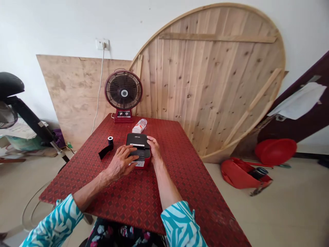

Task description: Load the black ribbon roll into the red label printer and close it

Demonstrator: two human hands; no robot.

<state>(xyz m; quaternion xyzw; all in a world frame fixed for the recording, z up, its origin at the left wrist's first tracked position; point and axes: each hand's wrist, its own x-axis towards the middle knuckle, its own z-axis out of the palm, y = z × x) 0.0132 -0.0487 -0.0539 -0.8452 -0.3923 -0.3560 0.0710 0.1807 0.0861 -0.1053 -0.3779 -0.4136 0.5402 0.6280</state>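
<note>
A small thermal label printer (137,140), black on top with red sides, sits on the red patterned table. A white strip crosses its lid. My left hand (121,162) lies over its left and front part, fingers stretched out and apart on the dark top. Along the right side, my right hand (154,150) grips the printer, its fingertips at the back right corner; part of that grip is hidden. To the left is a black roll with a white core (110,140), its loose end trailing on the table. A clear plastic bottle with a red-and-white label (140,126) lies just behind the printer.
A dark red fan (123,92) stands at the table's (185,181) back left corner, its cord running to a wall socket (102,44). A large round wooden board (205,82) leans on the wall. Red bags or basins (276,152) lie on the floor at right.
</note>
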